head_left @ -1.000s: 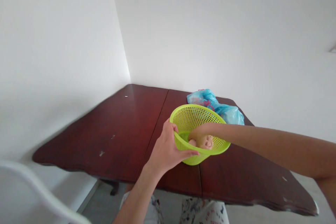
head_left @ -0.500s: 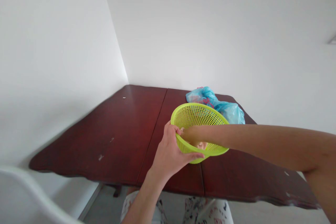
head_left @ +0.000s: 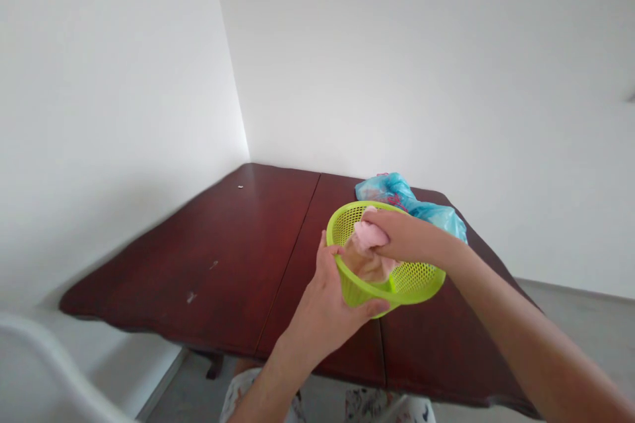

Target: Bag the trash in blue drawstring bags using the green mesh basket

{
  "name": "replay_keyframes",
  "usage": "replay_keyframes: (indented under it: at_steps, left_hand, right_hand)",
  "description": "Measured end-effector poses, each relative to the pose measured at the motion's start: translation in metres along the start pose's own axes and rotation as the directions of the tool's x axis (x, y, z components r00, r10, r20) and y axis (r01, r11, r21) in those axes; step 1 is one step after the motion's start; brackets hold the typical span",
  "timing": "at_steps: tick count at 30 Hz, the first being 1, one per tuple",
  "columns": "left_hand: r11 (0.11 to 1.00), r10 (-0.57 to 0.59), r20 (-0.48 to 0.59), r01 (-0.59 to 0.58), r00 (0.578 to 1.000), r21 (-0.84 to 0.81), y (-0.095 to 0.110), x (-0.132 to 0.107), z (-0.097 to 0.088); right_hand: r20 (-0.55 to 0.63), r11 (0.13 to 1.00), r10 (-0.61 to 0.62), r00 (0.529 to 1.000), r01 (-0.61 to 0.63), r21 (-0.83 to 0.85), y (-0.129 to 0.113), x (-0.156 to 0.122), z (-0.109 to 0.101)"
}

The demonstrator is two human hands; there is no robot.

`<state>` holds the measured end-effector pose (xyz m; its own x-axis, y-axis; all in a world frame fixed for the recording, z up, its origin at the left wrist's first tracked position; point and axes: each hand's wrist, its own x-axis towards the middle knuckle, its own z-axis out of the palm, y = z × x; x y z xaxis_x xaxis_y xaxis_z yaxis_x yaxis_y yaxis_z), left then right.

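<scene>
On the head feed I have the left hand (head_left: 322,307) wrapped around the side of a lime-green plastic mesh basket (head_left: 415,283), its thumb at the rim and its fingers spread across the outer wall, with the basket's mouth tilted up toward the camera. The right hand (head_left: 404,236) is closed over the rim, pinching a pale pink cloth (head_left: 370,234), while a peach-toned fabric (head_left: 364,266) lies bunched in the bowl; from this angle I can't tell whether they are one piece or two. For this handling, I'd keep the left grip steady and low on the wall so the basket can't twist against the right hand, and I'd keep the fabric clear of the mesh, where it could snag. The basket is held over the near edge of a dark red-brown wooden table (head_left: 213,258), just right of the seam (head_left: 297,271) between its two leaves. A crumpled blue plastic bag (head_left: 397,192) lies behind it at the far edge, and pale scuffs (head_left: 191,297) mark the left leaf. The far corner of the table points into the corner of the white walls (head_left: 124,79), with a grey floor (head_left: 580,317) to the right, a white chair back (head_left: 34,360) at lower left, and patterned trousers (head_left: 387,406) below the near edge.
</scene>
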<state>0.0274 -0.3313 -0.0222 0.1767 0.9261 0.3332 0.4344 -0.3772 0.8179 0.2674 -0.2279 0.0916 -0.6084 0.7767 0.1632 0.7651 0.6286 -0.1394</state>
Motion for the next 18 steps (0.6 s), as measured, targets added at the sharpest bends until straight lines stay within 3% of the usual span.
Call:
replay_keyframes:
  at_steps: [2,5,8,11,14,16,18]
  left_hand:
    - [0.997,0.056,-0.027,-0.055,0.998,0.050,-0.002,0.002,-0.007]
    - [0.977,0.184,-0.116,-0.168,0.976,0.135,0.004,0.012,-0.025]
    - [0.895,0.423,-0.147,-0.386,0.894,0.224,0.018,0.029,-0.041]
    - [0.781,0.595,-0.139,-0.530,0.792,0.330,0.029,0.044,-0.044]
    - [0.709,0.685,-0.176,-0.592,0.707,0.383,0.030,0.053,-0.045]
    - [0.668,0.737,-0.248,-0.625,0.628,0.404,0.027,0.056,-0.054]
    - [0.647,0.760,-0.319,-0.609,0.567,0.459,0.021,0.059,-0.073]
  right_hand:
    - [-0.213,0.997,0.083,0.974,-0.080,0.023,-0.009,-0.030,-0.012]
    - [-0.524,0.986,0.170,0.835,-0.145,0.089,-0.029,-0.065,-0.017]
    - [-0.652,0.993,0.119,0.749,-0.083,0.086,-0.054,-0.072,-0.014]
    - [-0.658,0.989,0.028,0.752,0.074,0.127,-0.083,-0.057,-0.009]
    - [-0.629,0.904,-0.031,0.777,0.291,0.314,-0.112,-0.040,-0.006]
    - [-0.595,0.836,-0.077,0.800,0.377,0.399,-0.123,-0.039,-0.007]
    - [-0.554,0.823,-0.107,0.826,0.386,0.416,-0.126,-0.048,-0.007]
